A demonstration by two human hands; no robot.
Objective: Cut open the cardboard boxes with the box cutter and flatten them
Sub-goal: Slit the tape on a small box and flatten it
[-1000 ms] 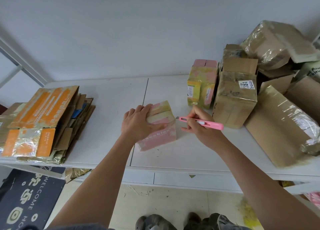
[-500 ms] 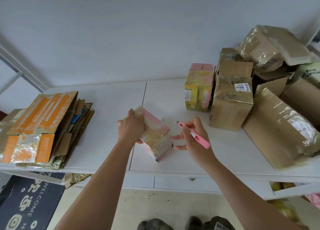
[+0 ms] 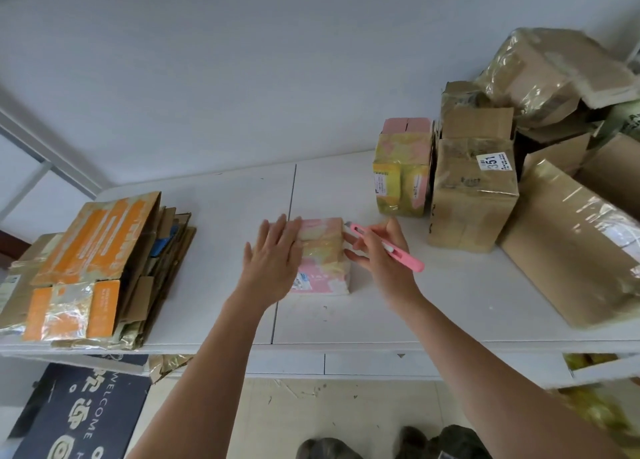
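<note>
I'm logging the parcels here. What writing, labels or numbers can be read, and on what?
"351": white sticker on the upright brown box.
"WELCOME": dark floor mat; its other large characters are cut off.
Orange print on the flattened cardboard stack: blurred.
Labels on the small pink box and the yellow-pink box: too small.

A white desk (image 3: 214, 216) is set against a pale wall (image 3: 277, 60). On the tiled floor (image 3: 311, 413) below, a dark doormat with white lettering (image 3: 79, 413) is laid at the left, and dark shoes (image 3: 443, 444) are seen at the bottom edge.

White table (image 3: 225, 216) carries boxes (image 3: 471, 195) and flattened cardboard (image 3: 93, 264).
</note>
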